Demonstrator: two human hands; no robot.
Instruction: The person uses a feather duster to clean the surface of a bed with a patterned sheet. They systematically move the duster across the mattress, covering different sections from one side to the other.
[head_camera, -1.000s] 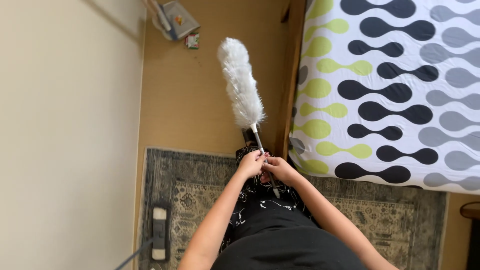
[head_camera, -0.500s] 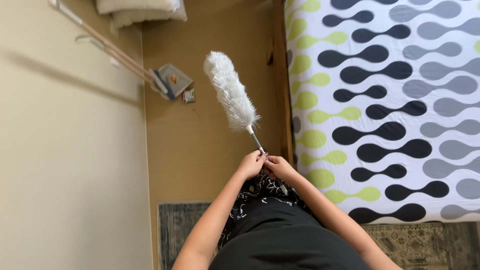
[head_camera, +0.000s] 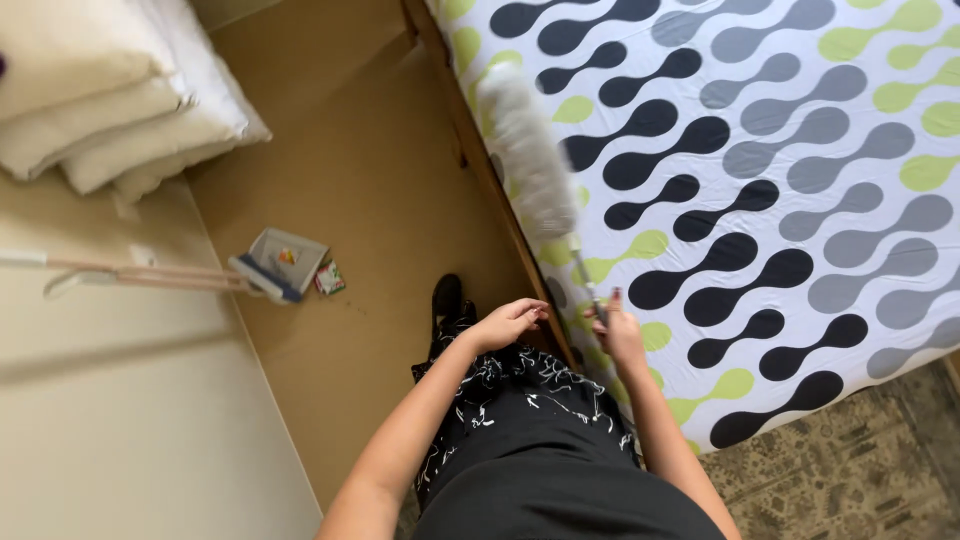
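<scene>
The patterned bed (head_camera: 780, 180) fills your two o'clock side. Over its near edge, at twelve o'clock from your right hand (head_camera: 618, 335), slants the white feather duster (head_camera: 528, 155), its thin handle pinched in that hand's closed fingers (head_camera: 612, 305). Your left hand (head_camera: 510, 322) hangs loosely curled, empty, at nine o'clock of the handle.

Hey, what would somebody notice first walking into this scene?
Probably the bed cover on the right, white with bold black, grey and green blobs. Over its edge the right hand holds a fluffy white duster by its thin handle, while the left hand hangs open beside it. Stacked pillows sit top left, above a dustpan.
</scene>
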